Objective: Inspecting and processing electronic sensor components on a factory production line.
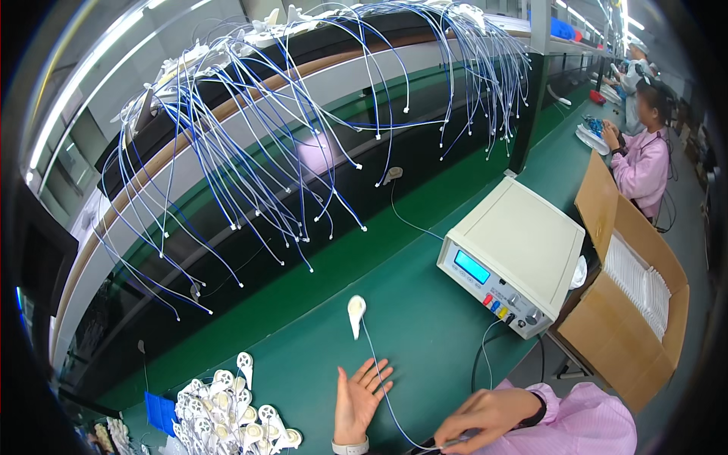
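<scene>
My left hand [359, 403] lies palm up above the green bench, fingers spread, holding nothing. My right hand [485, 418] is closed at the lower edge, pinching the end of a thin pale blue cable [381, 377]; a small dark piece beside the fingers is too hidden to name. The cable runs up past my left fingers to a white teardrop-shaped plastic part [356, 309] lying on the bench. Another thin lead [486, 355] drops from the front of a beige test instrument [516, 235] toward my right wrist.
White plastic parts [227, 413] are heaped at lower left beside a blue block [160, 413]. Blue and white cables [258, 144] hang from the shelf above. An open cardboard box [618, 334] stands right of the instrument. Co-workers [644, 159] sit farther along the bench [425, 303].
</scene>
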